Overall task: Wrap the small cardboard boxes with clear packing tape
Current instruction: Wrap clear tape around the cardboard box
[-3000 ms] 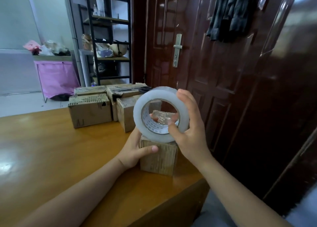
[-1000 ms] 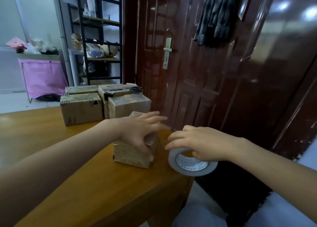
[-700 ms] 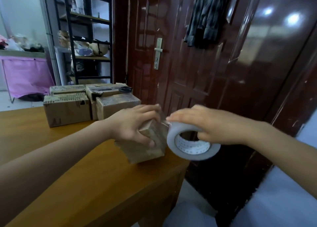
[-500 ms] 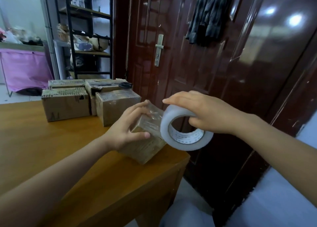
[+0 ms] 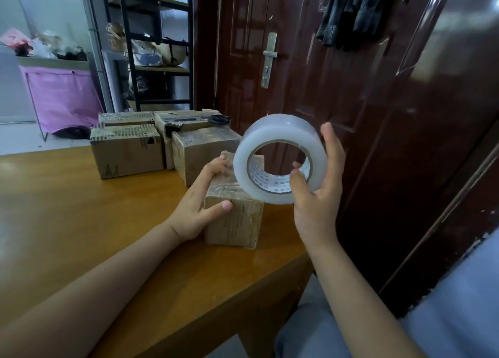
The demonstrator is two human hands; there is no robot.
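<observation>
Your left hand (image 5: 198,209) grips the small cardboard box (image 5: 234,217) near the right corner of the wooden worktop (image 5: 81,222), fingers curled over its top edge and thumb pressed on the near face, and the box sits flat with shiny tape across its top. Your right hand (image 5: 316,195) holds the roll of clear packing tape (image 5: 278,157) upright, thumb hooked through the core and fingers spread along the outer rim, the roll's lower edge touching the top right of that box. Just behind sits a cluster of more cardboard boxes (image 5: 127,149), packed side by side, with black-handled scissors (image 5: 208,119) lying on top of the rear one. Beyond the worktop's edge stands a dark red door (image 5: 297,74).
</observation>
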